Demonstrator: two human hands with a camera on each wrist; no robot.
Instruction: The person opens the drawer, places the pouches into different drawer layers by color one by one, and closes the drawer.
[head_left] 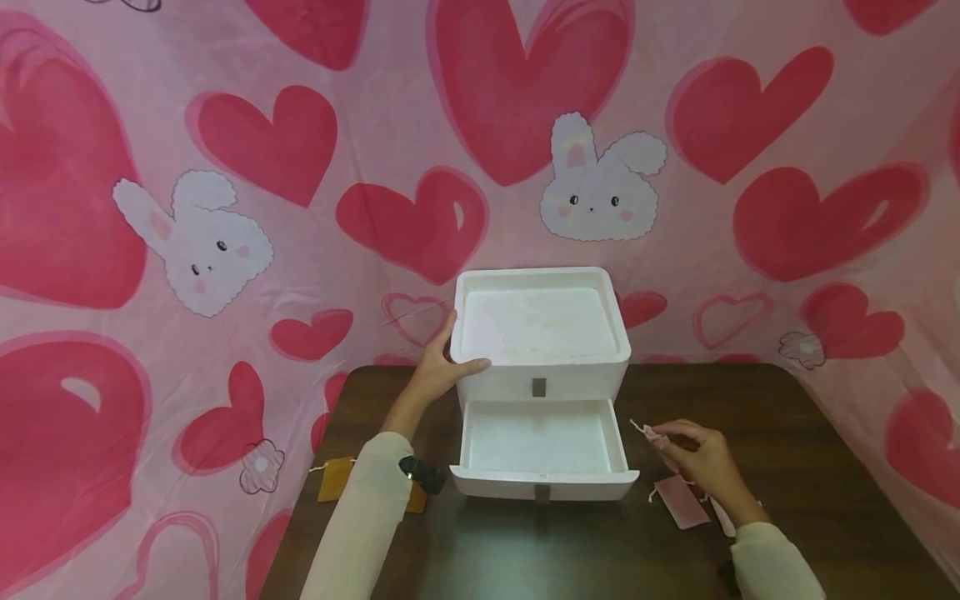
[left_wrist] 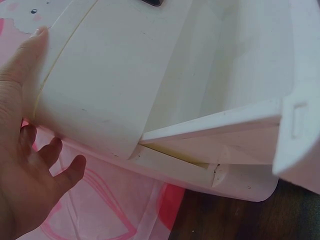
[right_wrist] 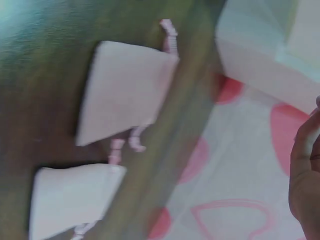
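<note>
A white two-drawer box (head_left: 543, 379) stands on the table with its lower drawer (head_left: 536, 446) pulled out and bare inside. My left hand (head_left: 438, 362) rests at the box's upper left corner. In the left wrist view the thumb of the left hand (left_wrist: 25, 150) lies straight along the top edge, the other fingers loosely bent by the side. To the right of the drawer, my right hand (head_left: 701, 458) pinches a small pink drawstring pouch (head_left: 660, 439) by its neck. A pink pouch (head_left: 681, 502) and a paler pouch (head_left: 722, 517) lie beneath that hand.
Mustard-yellow pouches (head_left: 335, 479) lie on the dark wooden table (head_left: 480, 550) at the left, partly behind the left sleeve. A pink cloth (head_left: 405, 108) with hearts and rabbits hangs behind the table.
</note>
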